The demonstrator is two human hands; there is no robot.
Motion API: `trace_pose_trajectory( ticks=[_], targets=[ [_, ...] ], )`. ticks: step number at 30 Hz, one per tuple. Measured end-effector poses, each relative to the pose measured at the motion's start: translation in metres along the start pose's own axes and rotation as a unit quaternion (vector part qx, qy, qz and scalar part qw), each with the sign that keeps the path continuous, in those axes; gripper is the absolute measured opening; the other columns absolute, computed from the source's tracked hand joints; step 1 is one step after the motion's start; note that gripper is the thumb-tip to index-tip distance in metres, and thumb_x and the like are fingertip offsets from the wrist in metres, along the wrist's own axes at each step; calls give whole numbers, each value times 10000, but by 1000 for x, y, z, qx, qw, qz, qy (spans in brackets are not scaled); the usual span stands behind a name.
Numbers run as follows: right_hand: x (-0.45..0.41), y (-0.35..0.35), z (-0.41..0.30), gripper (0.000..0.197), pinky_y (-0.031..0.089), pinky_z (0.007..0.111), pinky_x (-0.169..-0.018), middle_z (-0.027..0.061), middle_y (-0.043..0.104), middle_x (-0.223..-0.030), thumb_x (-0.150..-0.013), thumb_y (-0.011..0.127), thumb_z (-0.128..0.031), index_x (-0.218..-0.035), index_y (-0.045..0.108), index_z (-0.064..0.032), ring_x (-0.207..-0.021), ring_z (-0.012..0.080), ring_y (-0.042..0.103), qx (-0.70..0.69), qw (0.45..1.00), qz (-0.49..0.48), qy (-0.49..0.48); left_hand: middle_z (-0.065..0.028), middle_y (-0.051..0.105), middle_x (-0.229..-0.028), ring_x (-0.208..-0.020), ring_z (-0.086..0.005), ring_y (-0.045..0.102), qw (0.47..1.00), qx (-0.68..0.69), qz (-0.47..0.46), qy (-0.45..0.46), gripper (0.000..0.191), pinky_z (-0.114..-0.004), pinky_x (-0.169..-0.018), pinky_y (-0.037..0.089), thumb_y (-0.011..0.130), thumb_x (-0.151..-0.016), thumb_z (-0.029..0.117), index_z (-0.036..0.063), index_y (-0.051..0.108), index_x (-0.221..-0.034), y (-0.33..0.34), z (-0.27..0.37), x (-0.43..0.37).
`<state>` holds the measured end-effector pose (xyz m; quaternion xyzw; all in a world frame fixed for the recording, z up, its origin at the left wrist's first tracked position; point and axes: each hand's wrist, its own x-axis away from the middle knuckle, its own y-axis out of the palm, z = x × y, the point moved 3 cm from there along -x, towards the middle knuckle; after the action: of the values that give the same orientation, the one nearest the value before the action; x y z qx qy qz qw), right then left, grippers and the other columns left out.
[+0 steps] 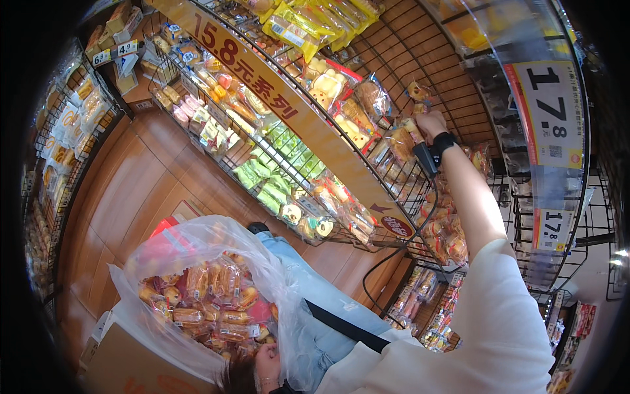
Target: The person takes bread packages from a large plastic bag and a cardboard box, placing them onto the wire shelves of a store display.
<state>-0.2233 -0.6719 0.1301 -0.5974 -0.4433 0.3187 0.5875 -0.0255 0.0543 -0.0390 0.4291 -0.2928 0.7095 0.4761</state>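
My right hand [431, 124] reaches into the wire shelf basket, its fingers at a small wrapped pastry [420, 107]; whether it grips the pastry is not plain. A wrist strap with a small black device [425, 160] and a cable is on that arm. Wrapped bread [400, 144] and bear-face packs [350, 132] lie beside the hand. My left hand [267, 362] is at the lower edge of a large clear plastic bag [206, 231], near its wrapped pastries [235, 331]; its fingers are partly hidden. The bag's mouth is open over a cardboard box [142, 362].
A price rail [275, 91] runs along the front of the shelf basket, above lower wire shelves of green packs [270, 184]. A hanging rack with a price sign [546, 113] stands at the right. Another stocked rack [74, 128] is at the left, across the tiled floor [142, 172].
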Motion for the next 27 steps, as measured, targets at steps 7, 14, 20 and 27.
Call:
trace_pose_trajectory(
  ticks=[7, 14, 20, 27],
  targets=[
    [16, -21, -13, 524, 472, 429, -973, 242, 466, -1382, -758, 755, -228, -1231, 580, -86, -1167, 426, 543, 119, 936, 160, -290, 66, 420, -633, -569, -61, 395, 1000, -21, 9, -9, 267, -250, -512, 314, 757, -755, 47, -12, 637, -987, 4, -3, -3],
    [-11, -2, -13, 696, 186, 570, -1153, 175, 109, -1605, -690, 764, -259, -1314, 507, -89, -1437, 432, 157, 235, 937, 54, -253, 42, 484, -662, -600, -66, 445, 998, -23, 8, -57, 252, -246, -552, 364, 745, -776, 64, -4, 636, -994, 6, 11, 2],
    [-6, -10, -22, 524, 378, 425, -1097, 186, 352, -1484, -656, 750, -214, -1162, 679, -102, -1336, 388, 388, 240, 904, 82, -344, 27, 514, -635, -588, -71, 465, 996, -37, 43, -69, 230, -249, -556, 388, 749, -769, 84, -13, 673, -964, 8, 2, -4],
    [-11, -3, -25, 597, 393, 462, -1053, 271, 396, -1376, -667, 706, -196, -1234, 591, -48, -1246, 438, 420, 211, 941, 178, -195, 7, 519, -595, -565, -83, 479, 989, -128, 68, -26, 218, -278, -548, 412, 753, -748, 125, 4, 692, -919, 6, -55, -25]
  ],
)
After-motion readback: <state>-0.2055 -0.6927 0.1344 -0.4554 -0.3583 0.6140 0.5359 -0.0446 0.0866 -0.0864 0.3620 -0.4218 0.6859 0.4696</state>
